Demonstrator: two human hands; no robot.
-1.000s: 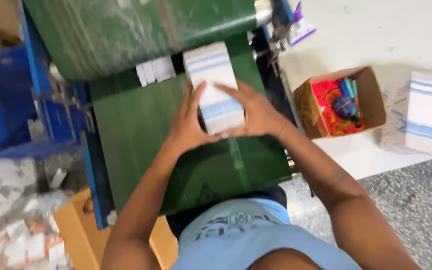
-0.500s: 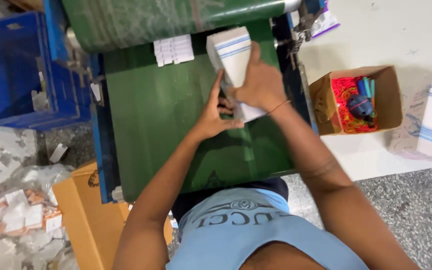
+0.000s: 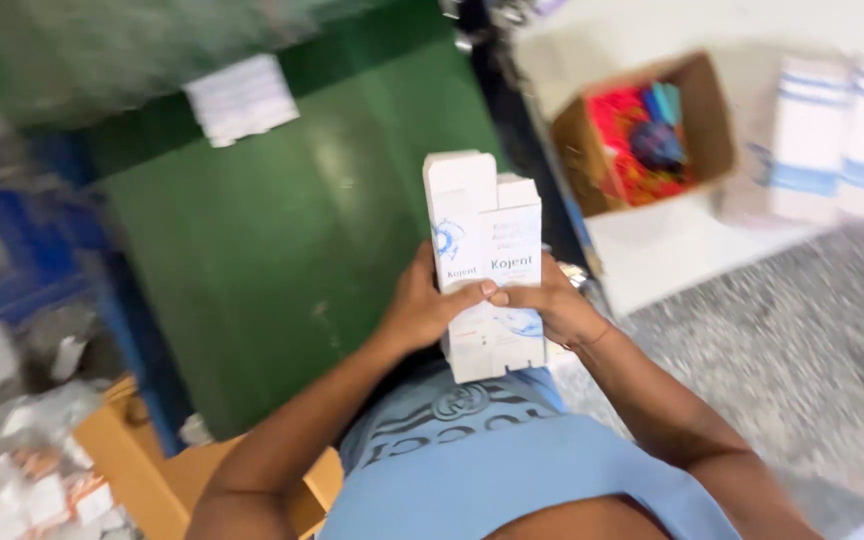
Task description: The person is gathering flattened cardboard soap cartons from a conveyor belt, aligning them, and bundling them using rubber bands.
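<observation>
2 white cartons [image 3: 487, 265] held over green desk [image 3: 252, 270] near edge | left hand [image 3: 422, 305] and right hand [image 3: 552, 305] clamp lower halves | likely light, crushable card; grip flat faces

Item: green flat worktop [image 3: 282, 250], blurred, with a dark edge along its right side. On it, near the far left corner: one small stack of flat white cards [image 3: 240, 98].

Item: white flat worktop [image 3: 672, 240] to the right. On it: one open brown cardboard box [image 3: 712, 130] holding red and blue pieces, and beside that box, further right, white packs with blue stripes [image 3: 832, 150], standing close together.

Item: grey speckled floor [image 3: 802, 380], lower right.

Item: floor at lower left, carrying a brown cardboard carton [image 3: 132, 470] and scattered white and orange wrappers [image 3: 22, 500].
</observation>
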